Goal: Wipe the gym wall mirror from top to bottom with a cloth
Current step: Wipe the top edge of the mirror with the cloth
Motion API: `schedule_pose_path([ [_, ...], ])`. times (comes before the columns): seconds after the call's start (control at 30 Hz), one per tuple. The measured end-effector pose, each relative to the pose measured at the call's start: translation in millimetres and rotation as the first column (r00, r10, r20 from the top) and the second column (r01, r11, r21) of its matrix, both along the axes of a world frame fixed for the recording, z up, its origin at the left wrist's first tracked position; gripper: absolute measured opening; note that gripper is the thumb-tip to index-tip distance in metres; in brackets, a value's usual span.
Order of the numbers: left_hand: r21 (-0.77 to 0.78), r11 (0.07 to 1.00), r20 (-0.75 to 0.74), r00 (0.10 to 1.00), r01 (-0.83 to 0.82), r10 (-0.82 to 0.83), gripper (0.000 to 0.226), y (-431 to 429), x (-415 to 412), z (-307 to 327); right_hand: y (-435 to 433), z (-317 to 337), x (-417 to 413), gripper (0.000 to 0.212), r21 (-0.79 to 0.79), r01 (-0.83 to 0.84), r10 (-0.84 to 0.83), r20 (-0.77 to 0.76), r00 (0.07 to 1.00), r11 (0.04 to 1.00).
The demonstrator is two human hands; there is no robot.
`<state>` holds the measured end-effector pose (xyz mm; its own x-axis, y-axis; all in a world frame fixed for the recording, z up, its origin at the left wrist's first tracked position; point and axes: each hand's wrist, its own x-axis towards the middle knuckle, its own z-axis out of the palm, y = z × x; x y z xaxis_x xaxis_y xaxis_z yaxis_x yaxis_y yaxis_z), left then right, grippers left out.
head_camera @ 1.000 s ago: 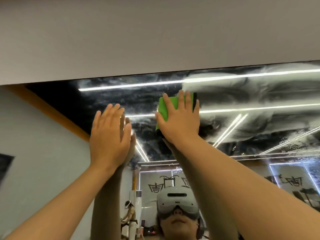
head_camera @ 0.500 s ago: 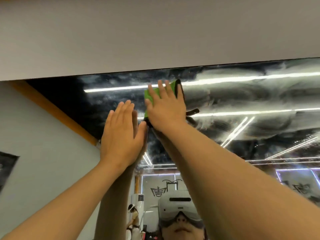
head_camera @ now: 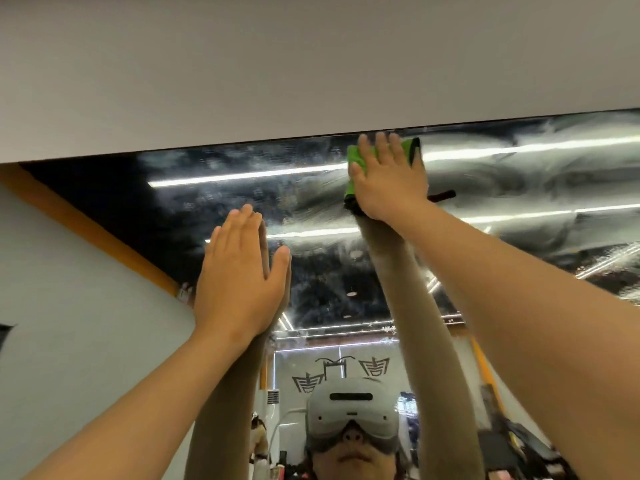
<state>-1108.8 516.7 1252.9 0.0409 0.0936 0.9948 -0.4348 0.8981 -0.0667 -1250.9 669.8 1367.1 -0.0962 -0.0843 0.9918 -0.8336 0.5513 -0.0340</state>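
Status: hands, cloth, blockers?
Right hand flat, pressing cloth on mirror at top edge. Left hand flat on mirror, lower. No obstruction seen.

wall mirror (head_camera: 221, 202): upright, glass streaked with hazy smears, dark upper area reflecting light strips (head_camera: 242, 175) | cloth (head_camera: 356, 160): bright green with black edging, folded, flat against glass just below mirror's top edge, mostly covered by flat-fingered right hand (head_camera: 388, 183), black edge showing at its right and lower left
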Motion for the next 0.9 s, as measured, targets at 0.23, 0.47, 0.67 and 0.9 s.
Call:
schedule_pose_path([
  [0.23,0.014,1.0,-0.016,1.0,0.026,-0.026,0.068,4,1,-2,-53,-11,53,0.052,0.201,-0.06,0.109,-0.241,0.964,0.978],
  [0.47,0.007,1.0,0.002,1.0,0.004,-0.004,0.066,2,3,-2,17,20,-15,0.052,0.083,-0.039,0.043,-0.051,0.998,0.996],
  [0.67,-0.012,1.0,0.001,1.0,0.001,-0.001,0.067,-1,2,-3,25,35,-24,0.053,-0.041,-0.025,0.03,0.1,0.995,0.999],
  [0.9,-0.003,1.0,-0.01,1.0,-0.006,0.006,0.067,2,2,-4,-54,33,59,0.052,0.133,-0.017,0.035,-0.135,0.99,0.991],
])
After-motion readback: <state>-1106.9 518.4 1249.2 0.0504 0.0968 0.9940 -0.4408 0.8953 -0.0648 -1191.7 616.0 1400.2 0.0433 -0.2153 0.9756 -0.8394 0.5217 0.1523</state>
